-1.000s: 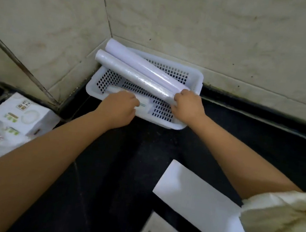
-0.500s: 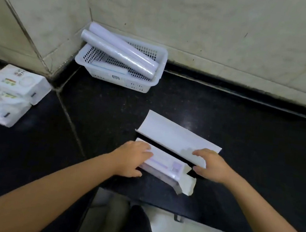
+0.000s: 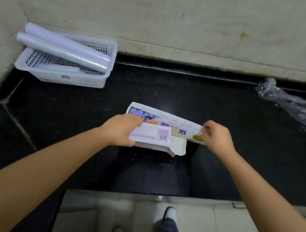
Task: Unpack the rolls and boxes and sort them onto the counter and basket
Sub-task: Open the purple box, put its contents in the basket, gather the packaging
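Boxes are the matter in hand: the left hand (image 3: 121, 131) clasps a long white carton (image 3: 152, 136) by its left end, holding it just above the dark bench (image 3: 225, 109), its end flap (image 3: 178, 147) hanging open on the right. The right hand (image 3: 216, 135) pinches the right end of a printed box (image 3: 166, 121) that lies just behind the carton and close against it. To do this well, the person probably ought to keep the carton level and steady with the left hand, so nothing slides from the open end, while the right draws the printed box clear by its end without crushing the thin card. Farther off, in the far left corner, the white basket (image 3: 103, 76) holds two clear-wrapped rolls (image 3: 64, 52), lying slantwise with their left ends over its rim. A crumpled plastic wrapper (image 3: 290, 105) lies well apart at the bench's far right.
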A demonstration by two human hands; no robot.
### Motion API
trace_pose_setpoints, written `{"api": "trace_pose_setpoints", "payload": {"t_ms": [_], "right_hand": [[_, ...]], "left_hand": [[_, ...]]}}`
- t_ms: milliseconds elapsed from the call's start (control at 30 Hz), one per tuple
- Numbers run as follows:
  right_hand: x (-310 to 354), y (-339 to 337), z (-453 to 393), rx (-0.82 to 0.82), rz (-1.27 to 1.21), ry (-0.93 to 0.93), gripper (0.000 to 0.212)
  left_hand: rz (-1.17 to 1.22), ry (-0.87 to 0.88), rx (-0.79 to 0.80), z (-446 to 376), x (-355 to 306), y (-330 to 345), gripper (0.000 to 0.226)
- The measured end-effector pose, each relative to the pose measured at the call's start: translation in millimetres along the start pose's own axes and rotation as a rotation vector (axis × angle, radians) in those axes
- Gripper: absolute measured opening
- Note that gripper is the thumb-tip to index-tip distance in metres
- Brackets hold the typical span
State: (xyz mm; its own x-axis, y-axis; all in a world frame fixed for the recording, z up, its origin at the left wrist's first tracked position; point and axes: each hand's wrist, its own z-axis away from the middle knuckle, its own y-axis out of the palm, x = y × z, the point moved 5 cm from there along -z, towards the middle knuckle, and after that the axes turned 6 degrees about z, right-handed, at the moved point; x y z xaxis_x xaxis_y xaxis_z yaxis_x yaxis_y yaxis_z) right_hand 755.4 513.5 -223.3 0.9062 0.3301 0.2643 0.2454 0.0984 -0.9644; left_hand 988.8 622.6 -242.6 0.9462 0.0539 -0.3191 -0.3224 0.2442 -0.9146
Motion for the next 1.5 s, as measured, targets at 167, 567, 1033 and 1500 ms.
{"api": "trace_pose_setpoints", "payload": {"t_ms": [167,567,1033,1500], "right_hand": [[-123.0,-43.1,-19.2,0.126,0.004,0.243,0.022],[-403.6,-82.9,-148.8,0.181,0.172,0.334,0.027],[-503.2,-54.4,-172.7,-0.04,0.165,0.374,0.022],[-468.6,-184.4,28.5,-0.375,0.372,0.375,0.006]], "left_hand": [[0.09,0.106,-0.067,-74.9,-80.0,-14.3,0.046],[0.431,-0.067,-0.149,-291.9,-282.8,3.6,0.04],[0.423,-0.103,-0.073,-358.3,-348.2,43.3,0.039],[0.414,0.18,-0.086,-302.4,-481.1,39.5,0.043]]}}
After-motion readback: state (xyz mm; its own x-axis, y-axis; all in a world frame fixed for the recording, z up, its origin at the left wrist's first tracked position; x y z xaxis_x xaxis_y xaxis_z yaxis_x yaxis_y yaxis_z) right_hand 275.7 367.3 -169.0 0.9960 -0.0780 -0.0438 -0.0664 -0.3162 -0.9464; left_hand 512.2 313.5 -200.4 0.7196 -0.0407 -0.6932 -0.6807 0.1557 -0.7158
